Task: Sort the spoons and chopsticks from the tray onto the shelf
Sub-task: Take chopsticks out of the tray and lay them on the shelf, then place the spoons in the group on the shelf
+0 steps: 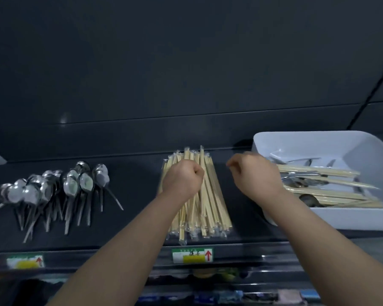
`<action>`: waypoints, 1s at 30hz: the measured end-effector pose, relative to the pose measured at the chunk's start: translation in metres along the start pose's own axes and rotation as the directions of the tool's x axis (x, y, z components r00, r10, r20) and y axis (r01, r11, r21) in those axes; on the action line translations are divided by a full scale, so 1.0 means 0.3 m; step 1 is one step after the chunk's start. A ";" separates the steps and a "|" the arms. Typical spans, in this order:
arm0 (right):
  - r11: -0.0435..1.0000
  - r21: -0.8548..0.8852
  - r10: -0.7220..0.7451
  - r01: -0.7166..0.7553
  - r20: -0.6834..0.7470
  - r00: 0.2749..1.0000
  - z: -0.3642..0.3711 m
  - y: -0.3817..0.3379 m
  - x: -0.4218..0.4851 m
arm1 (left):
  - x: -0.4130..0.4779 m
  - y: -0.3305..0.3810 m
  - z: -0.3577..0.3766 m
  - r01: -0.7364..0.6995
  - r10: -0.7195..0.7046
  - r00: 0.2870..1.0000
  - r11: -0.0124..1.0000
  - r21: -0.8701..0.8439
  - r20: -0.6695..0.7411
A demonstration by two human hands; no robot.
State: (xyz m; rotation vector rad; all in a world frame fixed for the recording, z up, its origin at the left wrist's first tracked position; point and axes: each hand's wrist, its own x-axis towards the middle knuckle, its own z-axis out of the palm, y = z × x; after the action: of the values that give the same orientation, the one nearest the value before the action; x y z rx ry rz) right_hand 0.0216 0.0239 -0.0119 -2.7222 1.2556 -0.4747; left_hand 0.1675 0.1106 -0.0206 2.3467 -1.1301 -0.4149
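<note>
Hovering over wrapped bamboo chopsticks (205,202) | left grip (182,180) fisted, hold unclear | right grip (255,174) curled, empty

Dim, dark-walled scene; light falls from above, glinting off the spoons (53,186). Wide-angle bending at the edges, slight softness throughout.

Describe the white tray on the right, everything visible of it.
The tray is a white, deep, rectangular tub with rounded corners and sloping walls, plastic by its look. It sits at the right end of the dark shelf, its right side cut off by the picture edge. Inside lie pale wooden chopsticks mixed with metal spoons, mostly lying across it. The right hand overlaps its left wall; whether it touches cannot be told.
</note>
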 end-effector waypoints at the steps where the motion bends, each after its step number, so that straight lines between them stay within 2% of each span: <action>1: 1.000 -0.014 0.004 -0.005 -0.036 0.999 -0.019 0.031 -0.004 | 0.007 0.031 0.012 -0.024 0.024 1.000 1.000 -0.011 0.006; 4: 0.998 -0.051 0.042 -0.046 -0.077 0.996 -0.069 0.151 -0.017 | 0.027 0.154 0.058 -0.118 0.119 0.993 0.991 -0.062 0.020; 7: 0.990 -0.049 0.130 -0.131 -0.035 0.991 -0.109 0.301 -0.032 | 0.034 0.306 0.112 -0.227 0.229 0.973 0.966 -0.127 0.002; 10: 0.973 -0.064 0.224 -0.223 0.019 0.974 -0.140 0.468 -0.053 | 0.036 0.448 0.186 -0.302 0.312 0.948 0.945 -0.127 0.065; 14: 0.954 -0.091 0.294 -0.286 0.088 0.952 -0.170 0.677 -0.074 | 0.062 0.588 0.306 -0.364 0.356 0.920 0.931 0.024 0.163; 18: 0.950 -0.096 0.310 -0.298 0.154 0.938 -0.177 0.820 -0.076 | 0.096 0.658 0.411 -0.315 0.273 0.935 0.932 0.179 0.225; 23: 0.982 -0.068 0.190 -0.178 0.278 0.942 -0.161 0.877 -0.010 | 0.113 0.654 0.444 -0.152 0.137 0.985 0.977 0.150 0.106; 27: 1.000 -0.004 -0.013 0.016 0.337 0.941 -0.119 0.806 0.086 | 0.114 0.631 0.424 -0.068 0.066 0.998 0.994 0.080 0.023; 30: 0.994 -0.004 -0.094 0.105 0.403 0.910 -0.069 0.737 0.123 | 0.101 0.620 0.402 -0.048 0.051 0.998 0.994 0.098 -0.029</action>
State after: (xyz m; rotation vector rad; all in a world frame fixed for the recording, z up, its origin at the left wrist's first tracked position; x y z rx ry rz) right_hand -0.1225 -0.1478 -0.0332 -2.7187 1.0216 0.0992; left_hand 0.0103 -0.0487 -0.0187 2.3944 -1.2156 -0.3102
